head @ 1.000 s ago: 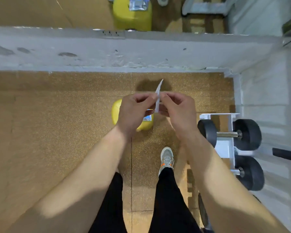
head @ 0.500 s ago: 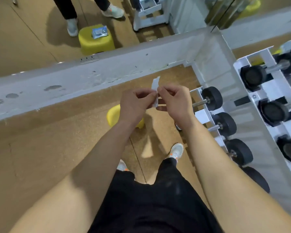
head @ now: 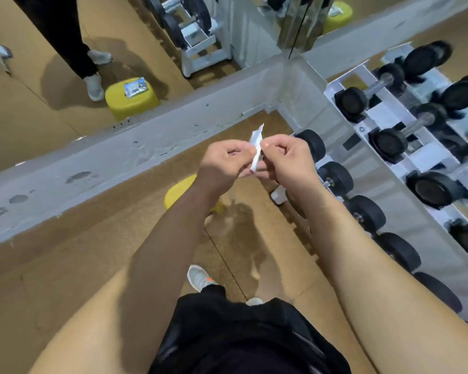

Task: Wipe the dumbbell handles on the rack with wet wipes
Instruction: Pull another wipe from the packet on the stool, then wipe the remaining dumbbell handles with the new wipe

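The left hand (head: 224,160) and right hand (head: 287,157) both pinch the small folded wipe (head: 256,147) between curled fingertips, as a second ago. The view has turned toward the dumbbells (head: 335,178) on the rack (head: 277,195) along the floor's right edge. Wiping looks close, though no handle is touched yet.

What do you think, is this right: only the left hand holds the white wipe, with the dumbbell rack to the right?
No. The head view shows both the left hand and the right hand pinching the white wipe; the dumbbell rack is to the right.
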`<state>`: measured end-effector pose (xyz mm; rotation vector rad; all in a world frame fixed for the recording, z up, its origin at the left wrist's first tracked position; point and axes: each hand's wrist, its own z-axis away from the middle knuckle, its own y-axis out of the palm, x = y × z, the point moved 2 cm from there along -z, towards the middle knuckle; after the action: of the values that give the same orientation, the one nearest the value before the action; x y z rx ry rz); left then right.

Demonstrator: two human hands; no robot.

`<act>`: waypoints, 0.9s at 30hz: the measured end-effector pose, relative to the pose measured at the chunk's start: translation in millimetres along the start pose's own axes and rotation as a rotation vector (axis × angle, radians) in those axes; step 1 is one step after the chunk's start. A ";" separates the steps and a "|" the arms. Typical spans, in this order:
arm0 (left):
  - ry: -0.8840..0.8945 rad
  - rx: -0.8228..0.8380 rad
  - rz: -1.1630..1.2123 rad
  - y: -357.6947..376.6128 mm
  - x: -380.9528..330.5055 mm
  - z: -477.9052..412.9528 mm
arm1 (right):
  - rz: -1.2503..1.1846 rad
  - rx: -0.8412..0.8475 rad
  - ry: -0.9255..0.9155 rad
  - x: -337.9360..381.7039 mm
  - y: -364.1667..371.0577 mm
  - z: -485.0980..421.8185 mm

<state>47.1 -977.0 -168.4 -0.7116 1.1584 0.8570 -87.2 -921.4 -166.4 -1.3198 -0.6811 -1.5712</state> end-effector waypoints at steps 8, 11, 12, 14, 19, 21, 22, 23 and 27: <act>-0.130 0.060 0.047 90.3 -5.0 42.1 | -0.069 -0.087 0.064 -20.6 -91.3 64.7; -0.120 0.006 0.004 133.9 -3.1 53.9 | -0.134 -0.216 0.080 -35.7 -140.8 92.5; -0.100 0.005 -0.034 147.7 -1.6 57.1 | -0.149 -0.264 0.088 -42.6 -157.1 100.8; -0.021 0.059 -0.177 175.9 -1.4 64.8 | -0.135 -0.330 0.106 -52.2 -186.6 119.5; 0.184 0.140 -0.428 241.3 -15.4 78.6 | -0.087 -0.374 0.126 -69.6 -255.7 163.9; 0.276 0.169 -0.489 266.0 -19.2 78.8 | -0.032 -0.439 0.153 -76.5 -282.2 177.5; 0.313 0.194 -0.508 278.3 -20.3 77.1 | -0.027 -0.475 0.167 -82.4 -295.4 182.4; 0.334 0.228 -0.519 290.6 -20.4 74.4 | -0.038 -0.512 0.174 -87.5 -307.3 187.3; 0.408 0.424 -0.610 336.0 -25.5 58.0 | -0.092 -0.644 0.170 -107.9 -350.7 211.5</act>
<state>-219.7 -764.7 -143.7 -0.8379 1.3207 -0.0564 -315.4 -564.8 -160.4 -1.5948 -0.1215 -2.0484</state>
